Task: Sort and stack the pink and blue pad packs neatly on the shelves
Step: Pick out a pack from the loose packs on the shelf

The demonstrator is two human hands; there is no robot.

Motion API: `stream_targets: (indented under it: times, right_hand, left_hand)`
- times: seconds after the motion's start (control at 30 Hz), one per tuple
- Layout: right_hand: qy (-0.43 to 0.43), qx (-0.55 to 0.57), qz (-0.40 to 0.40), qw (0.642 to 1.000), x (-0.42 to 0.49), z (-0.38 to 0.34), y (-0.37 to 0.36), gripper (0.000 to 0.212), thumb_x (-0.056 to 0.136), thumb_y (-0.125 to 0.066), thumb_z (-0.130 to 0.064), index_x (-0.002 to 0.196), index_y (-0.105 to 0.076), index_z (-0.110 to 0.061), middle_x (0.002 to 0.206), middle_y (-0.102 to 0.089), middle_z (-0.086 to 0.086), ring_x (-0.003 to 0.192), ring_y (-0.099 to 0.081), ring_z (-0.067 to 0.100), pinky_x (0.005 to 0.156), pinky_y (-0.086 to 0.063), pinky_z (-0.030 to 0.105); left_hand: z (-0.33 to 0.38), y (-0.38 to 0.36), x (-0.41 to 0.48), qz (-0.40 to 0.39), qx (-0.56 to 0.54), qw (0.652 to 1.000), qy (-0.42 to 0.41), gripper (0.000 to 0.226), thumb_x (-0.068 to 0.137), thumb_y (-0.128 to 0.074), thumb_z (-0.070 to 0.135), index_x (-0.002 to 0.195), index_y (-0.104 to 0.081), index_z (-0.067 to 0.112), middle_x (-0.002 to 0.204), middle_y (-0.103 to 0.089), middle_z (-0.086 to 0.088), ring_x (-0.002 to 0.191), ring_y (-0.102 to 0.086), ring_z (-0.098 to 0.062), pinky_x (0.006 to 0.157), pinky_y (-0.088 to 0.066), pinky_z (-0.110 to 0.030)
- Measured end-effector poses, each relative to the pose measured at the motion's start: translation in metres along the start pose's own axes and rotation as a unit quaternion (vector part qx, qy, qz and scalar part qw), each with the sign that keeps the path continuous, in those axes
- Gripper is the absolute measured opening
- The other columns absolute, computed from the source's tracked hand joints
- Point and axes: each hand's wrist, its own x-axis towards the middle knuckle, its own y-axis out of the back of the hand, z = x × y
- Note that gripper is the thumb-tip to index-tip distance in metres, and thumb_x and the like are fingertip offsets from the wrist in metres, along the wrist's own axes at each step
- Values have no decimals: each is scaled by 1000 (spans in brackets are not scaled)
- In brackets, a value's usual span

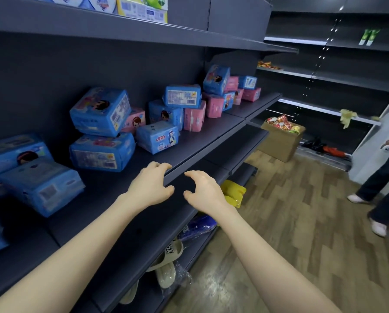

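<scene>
Head view: left hand [150, 184] and right hand [204, 190] hover side by side at the near edge of the middle shelf [189, 145]; both have loosely curled fingers and hold nothing; left fingertips look close to the shelf lip, contact unclear.

Pad packs lie mixed along that shelf from near left to far right; none sorted yet, so the step is picking a first pack. Best bet: take the small blue pack [157, 137], loose and nearest; grip it by the short sides, the wrap looks soft; build blue at the left where blue already sits, pink further right; lift the tilted top pack [182, 96] before pulling anything under it.

Count, roughly: blue about eleven, including a cut-off one at the left edge; pink six, e.g. one [194, 118] mid-shelf; some may be hidden behind.
</scene>
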Motion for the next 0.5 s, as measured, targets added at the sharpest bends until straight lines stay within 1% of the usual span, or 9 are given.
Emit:
stream_targets:
  times: [0.33, 0.43, 0.5]
  right_hand:
    - [4, 14, -14, 1000, 44, 19, -9, 54, 90, -55, -20, 141, -39, -19, 145, -39, 0, 130, -41, 19, 100, -41, 32]
    - [6, 15, -12, 1000, 66, 24, -8, 53, 90, -55, -20, 141, -39, -19, 145, -39, 0, 129, -42, 19, 100, -42, 33]
    - [9, 17, -13, 1000, 82, 27, -6, 52, 90, -55, -19, 140, -39, -19, 144, -40, 1, 128, -42, 20, 99, -42, 33]
  left_hand:
    - [-5, -1, 49, 10, -2, 1000, 2, 61, 85, -59, 28, 141, -35, 21, 142, -35, -5, 128, -39, -22, 97, -42, -36]
    - [-8, 0, 74, 17, -10, 1000, 5, 61, 84, -59, 27, 141, -36, 19, 143, -35, -6, 130, -38, -23, 101, -40, -36]
    - [-10, 1, 92, 28, -8, 1000, 2, 61, 84, -60, 26, 140, -38, 17, 143, -38, -7, 130, -39, -23, 103, -37, -34]
